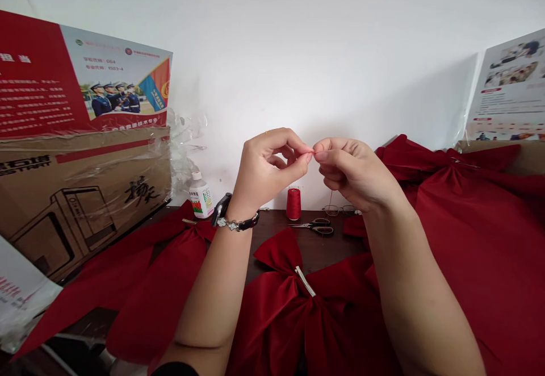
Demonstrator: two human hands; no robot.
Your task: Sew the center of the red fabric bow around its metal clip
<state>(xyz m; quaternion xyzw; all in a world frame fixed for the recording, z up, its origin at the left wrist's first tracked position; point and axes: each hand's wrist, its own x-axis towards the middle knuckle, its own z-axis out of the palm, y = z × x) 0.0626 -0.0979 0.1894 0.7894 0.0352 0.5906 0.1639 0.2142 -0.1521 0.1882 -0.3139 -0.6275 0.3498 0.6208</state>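
Note:
My left hand (268, 166) and my right hand (353, 171) are raised in front of the white wall, fingertips pinched together and meeting at one spot. What they pinch is too thin to make out. A watch sits on my left wrist. Below my hands a large red cloth bow (289, 308) lies on the dark table, gathered in the middle with a pale clip (305, 281). Behind my hands stand a spool of red thread (293, 204) and a pair of scissors (314, 226).
A second red bow (149, 285) lies at the left, and more red cloth (468, 222) is heaped at the right. A cardboard box (80, 194) with a poster leans at the left. A small white bottle (201, 195) and spectacles (340, 210) sit by the wall.

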